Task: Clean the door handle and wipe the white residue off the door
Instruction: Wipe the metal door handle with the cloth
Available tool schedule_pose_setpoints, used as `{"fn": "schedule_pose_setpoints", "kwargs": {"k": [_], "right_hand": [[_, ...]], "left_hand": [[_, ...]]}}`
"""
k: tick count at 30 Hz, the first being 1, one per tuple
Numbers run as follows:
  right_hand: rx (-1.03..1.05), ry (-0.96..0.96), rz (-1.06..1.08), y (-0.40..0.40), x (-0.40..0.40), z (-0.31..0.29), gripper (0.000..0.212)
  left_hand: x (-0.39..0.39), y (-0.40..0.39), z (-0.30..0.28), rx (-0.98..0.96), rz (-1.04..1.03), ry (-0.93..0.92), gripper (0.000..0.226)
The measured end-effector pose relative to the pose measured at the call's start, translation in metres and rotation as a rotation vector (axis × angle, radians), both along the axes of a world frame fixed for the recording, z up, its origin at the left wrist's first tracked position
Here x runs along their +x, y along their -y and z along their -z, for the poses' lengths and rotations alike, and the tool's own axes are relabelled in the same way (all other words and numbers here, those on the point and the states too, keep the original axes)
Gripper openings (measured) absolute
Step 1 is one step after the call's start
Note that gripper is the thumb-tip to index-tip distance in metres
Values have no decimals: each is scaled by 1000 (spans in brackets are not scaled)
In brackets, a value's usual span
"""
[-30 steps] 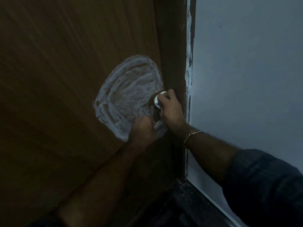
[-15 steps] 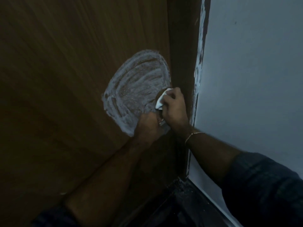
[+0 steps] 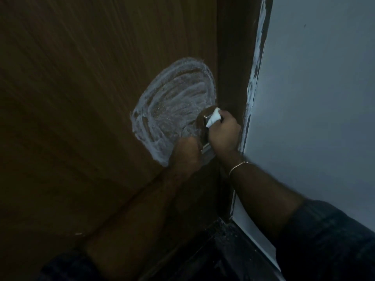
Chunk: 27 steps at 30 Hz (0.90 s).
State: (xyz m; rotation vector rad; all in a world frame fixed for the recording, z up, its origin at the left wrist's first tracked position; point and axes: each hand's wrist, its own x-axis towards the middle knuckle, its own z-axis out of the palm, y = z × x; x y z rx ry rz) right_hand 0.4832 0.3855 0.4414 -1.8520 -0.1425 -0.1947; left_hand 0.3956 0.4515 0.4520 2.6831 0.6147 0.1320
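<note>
A brown wooden door (image 3: 81, 118) fills the left of the view. A large oval smear of white residue (image 3: 172, 106) covers it beside the handle. The metal door handle (image 3: 203, 126) sits at the door's right edge, mostly hidden by my hands. My right hand (image 3: 224, 132) pinches a small white cloth (image 3: 213, 118) and presses it against the handle's upper part. My left hand (image 3: 185, 153) is curled around the handle's lower end, just below the residue.
A dark door frame (image 3: 233, 67) with white paint smears along its edge meets a pale grey wall (image 3: 314, 98) on the right. Dark floor (image 3: 213, 250) lies below, in the corner between door and wall.
The view has shifted, so the door and hands sit slightly further right. My right hand has worked the cloth a little on the handle. My left hand keeps its grip.
</note>
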Motion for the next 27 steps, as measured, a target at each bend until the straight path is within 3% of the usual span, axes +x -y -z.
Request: {"fn": "schedule_pose_setpoints", "kwargs": {"k": [4,10,16,23,27], "right_hand": [[-127,202,-46,2,1,-9,35],[-251,69,-130,16,5,10,29],[-84,134,-168,34,2,4,28],[-384,231,-147,54,0,19,11],[-413,221,-152,23,12,3,19]], "left_hand": [[0,-2,4,14,5,11,25],[2,-2,1,-3,32,32,17],[2,-4,0,-40,26,15,18],[1,0,-2,-65,16,-2,23],[1,-1,-5,-71,7,-6,21]]}}
